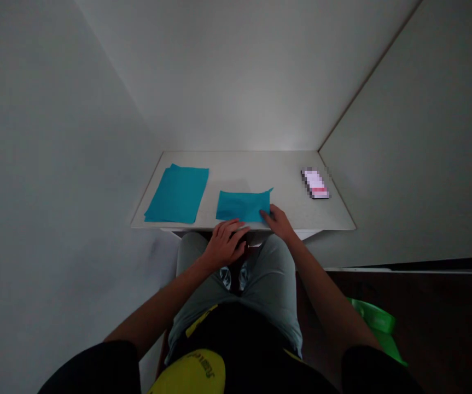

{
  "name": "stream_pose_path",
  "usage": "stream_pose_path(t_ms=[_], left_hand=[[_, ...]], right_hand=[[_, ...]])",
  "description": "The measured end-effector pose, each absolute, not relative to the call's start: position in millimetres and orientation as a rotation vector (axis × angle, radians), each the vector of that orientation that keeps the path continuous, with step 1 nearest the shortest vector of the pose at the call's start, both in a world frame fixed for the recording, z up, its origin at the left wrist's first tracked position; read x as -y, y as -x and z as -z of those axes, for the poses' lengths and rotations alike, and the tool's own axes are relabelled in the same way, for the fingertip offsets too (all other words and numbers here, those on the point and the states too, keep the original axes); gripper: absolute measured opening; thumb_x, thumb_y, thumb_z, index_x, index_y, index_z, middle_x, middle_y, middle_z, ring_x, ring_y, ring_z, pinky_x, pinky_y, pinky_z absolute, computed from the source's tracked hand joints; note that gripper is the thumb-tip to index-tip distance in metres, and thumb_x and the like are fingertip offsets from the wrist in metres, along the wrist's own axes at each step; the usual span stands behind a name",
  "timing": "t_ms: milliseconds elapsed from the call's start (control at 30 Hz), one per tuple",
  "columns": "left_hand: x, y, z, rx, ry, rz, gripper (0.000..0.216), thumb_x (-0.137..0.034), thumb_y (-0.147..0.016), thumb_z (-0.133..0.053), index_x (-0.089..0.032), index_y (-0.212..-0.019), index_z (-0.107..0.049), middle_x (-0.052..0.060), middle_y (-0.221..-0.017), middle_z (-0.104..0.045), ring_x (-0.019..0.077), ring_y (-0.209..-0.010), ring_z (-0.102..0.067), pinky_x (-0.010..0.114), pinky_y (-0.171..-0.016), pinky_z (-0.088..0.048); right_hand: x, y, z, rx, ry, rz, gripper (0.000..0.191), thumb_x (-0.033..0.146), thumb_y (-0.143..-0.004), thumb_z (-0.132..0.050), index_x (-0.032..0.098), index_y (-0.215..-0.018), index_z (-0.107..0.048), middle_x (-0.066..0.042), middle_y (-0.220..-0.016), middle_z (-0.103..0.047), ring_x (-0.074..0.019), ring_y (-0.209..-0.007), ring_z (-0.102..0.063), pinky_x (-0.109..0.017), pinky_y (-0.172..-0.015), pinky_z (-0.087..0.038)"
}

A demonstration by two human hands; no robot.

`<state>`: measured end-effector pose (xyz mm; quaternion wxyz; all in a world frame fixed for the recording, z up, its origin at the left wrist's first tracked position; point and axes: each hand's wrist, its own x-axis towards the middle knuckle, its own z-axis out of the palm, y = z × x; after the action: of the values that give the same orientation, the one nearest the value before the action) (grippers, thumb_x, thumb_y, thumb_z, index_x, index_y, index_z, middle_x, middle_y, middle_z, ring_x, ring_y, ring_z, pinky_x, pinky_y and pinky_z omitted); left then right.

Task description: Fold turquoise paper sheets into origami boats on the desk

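Observation:
A folded blue paper sheet lies near the front edge of a small white table. My right hand rests on its near right corner, fingers pressed down on the paper. At the table's front edge, just below the sheet's near left part, my left hand lies with fingers curled and partly spread, touching the edge. A larger stack of flat blue paper sheets sits on the table's left side, away from both hands.
A small pixelated white and pink object lies at the table's right. White walls close in on the left, back and right. My knees are under the table. A green object stands on the dark floor at the right.

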<state>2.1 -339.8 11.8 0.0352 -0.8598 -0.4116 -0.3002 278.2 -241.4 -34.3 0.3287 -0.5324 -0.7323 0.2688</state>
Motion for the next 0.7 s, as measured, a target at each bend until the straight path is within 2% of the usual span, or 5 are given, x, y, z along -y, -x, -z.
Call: stream_pose_path(t_ms=[133,300,367,467,700], left_hand=[[304.2,1.6,-7.0,1.461,2.743,0.675,0.059,-0.040,-0.111,-0.054,-0.021,-0.168,-0.050,0.018,-0.170,-0.053,0.0354,-0.164,-0.041,0.057,-0.130,-0.040],[265.3,-8.6,5.5,1.538,2.780,0.591,0.054,-0.041,-0.115,-0.045,-0.018,-0.163,-0.055,0.015,-0.173,-0.051,0.0323,-0.167,-0.038,0.055,-0.136,-0.034],[253.8,-16.8,12.1,1.566,2.779,0.621,0.055,-0.038,-0.116,-0.039,-0.017,-0.164,-0.054,0.015,-0.173,-0.051,0.0305,-0.168,-0.037,0.054,-0.137,-0.032],[238.3,-29.9,23.0,1.619,2.797,0.621,0.057,-0.034,-0.115,-0.038,-0.013,-0.167,-0.050,0.018,-0.174,-0.049,0.0319,-0.169,-0.036,0.056,-0.137,-0.032],[223.0,-23.8,38.8,1.663,2.850,0.409,0.072,-0.040,-0.107,-0.052,-0.013,-0.173,-0.042,0.019,-0.181,-0.036,0.0342,-0.172,-0.028,0.059,-0.141,-0.021]], right_hand=[[235.2,-275.9,42.3,1.792,1.414,-0.628,0.056,0.063,-0.104,-0.054,0.021,-0.141,-0.062,-0.017,-0.128,-0.073,-0.0323,-0.113,-0.071,-0.050,-0.100,-0.062],[242.6,-259.2,30.0,1.743,1.508,-0.263,0.076,0.053,-0.107,-0.052,0.016,-0.170,-0.033,-0.026,-0.166,-0.048,-0.0382,-0.150,-0.054,-0.061,-0.121,-0.049],[243.5,-246.9,21.0,1.805,1.523,-0.180,0.069,0.051,-0.112,-0.044,0.018,-0.172,-0.034,-0.023,-0.172,-0.045,-0.0366,-0.160,-0.045,-0.062,-0.128,-0.041],[236.8,-224.5,15.4,2.046,1.461,-0.258,0.062,0.050,-0.116,-0.033,0.020,-0.170,-0.042,-0.017,-0.173,-0.050,-0.0318,-0.162,-0.045,-0.057,-0.133,-0.038],[220.2,-207.0,37.9,2.361,1.472,-0.360,0.070,0.057,-0.116,-0.032,0.020,-0.175,-0.040,-0.013,-0.179,-0.043,-0.0309,-0.167,-0.039,-0.060,-0.139,-0.028]])
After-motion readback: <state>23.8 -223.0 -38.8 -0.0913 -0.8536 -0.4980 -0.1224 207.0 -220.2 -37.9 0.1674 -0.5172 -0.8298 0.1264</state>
